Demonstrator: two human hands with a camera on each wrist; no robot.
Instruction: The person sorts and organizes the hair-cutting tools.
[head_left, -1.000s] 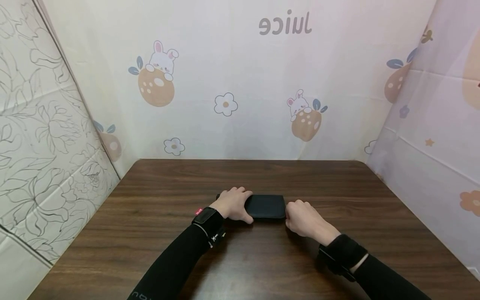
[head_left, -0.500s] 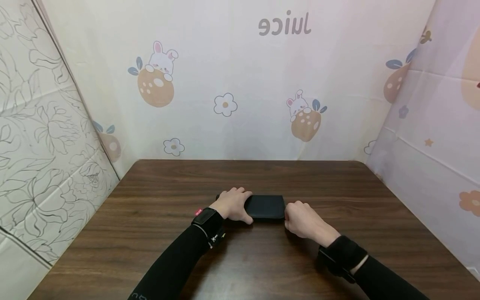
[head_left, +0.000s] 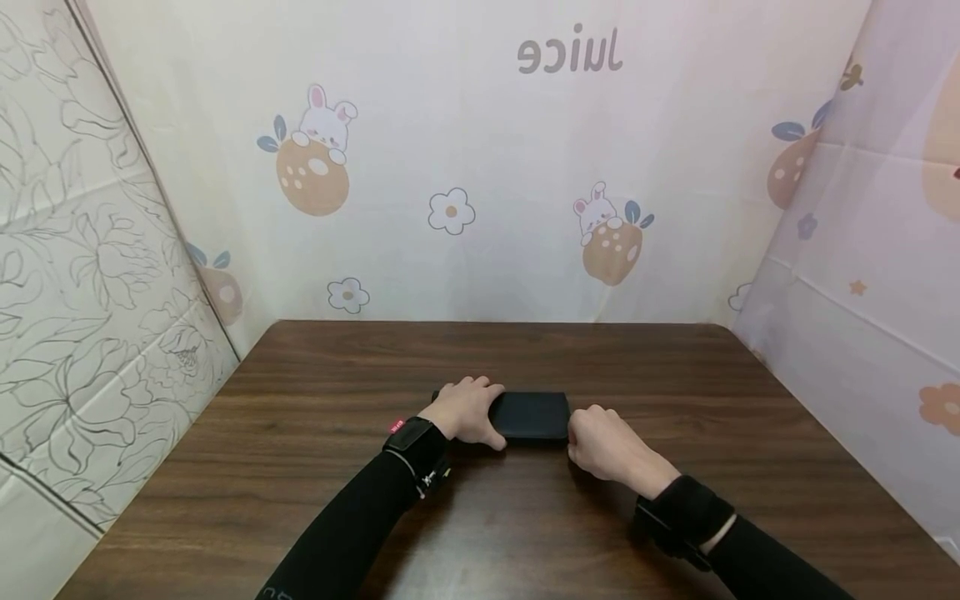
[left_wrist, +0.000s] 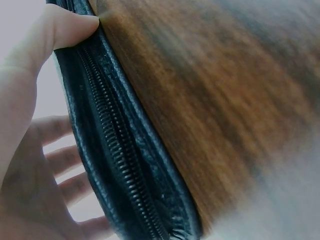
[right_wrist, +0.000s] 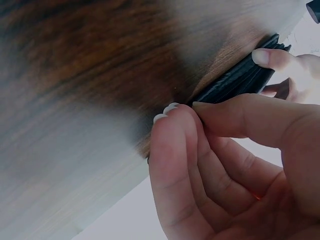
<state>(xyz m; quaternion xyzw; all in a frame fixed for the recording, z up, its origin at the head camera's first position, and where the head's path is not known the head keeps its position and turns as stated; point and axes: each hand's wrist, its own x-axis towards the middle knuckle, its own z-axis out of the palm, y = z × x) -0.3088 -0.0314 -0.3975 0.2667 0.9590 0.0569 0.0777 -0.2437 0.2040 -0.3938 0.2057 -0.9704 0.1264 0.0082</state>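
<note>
A black zip wallet lies flat near the middle of the brown table, its long side facing me. My left hand grips its left part from above, thumb on the near edge and fingers over the far side. Dark zipper teeth run along the near edge in the left wrist view, and the zip looks closed there. At the wallet's right end is my right hand, fingers curled. In the right wrist view its thumb and forefinger pinch at that end; the small part between them is hidden.
The wood-grain table stretches around both hands. A pale curtain with rabbit and fruit prints hangs behind its far edge, and further printed sheets stand at the left and right.
My right hand has shifted very slightly left at the wallet's end. The left hand and the wallet stay in place.
</note>
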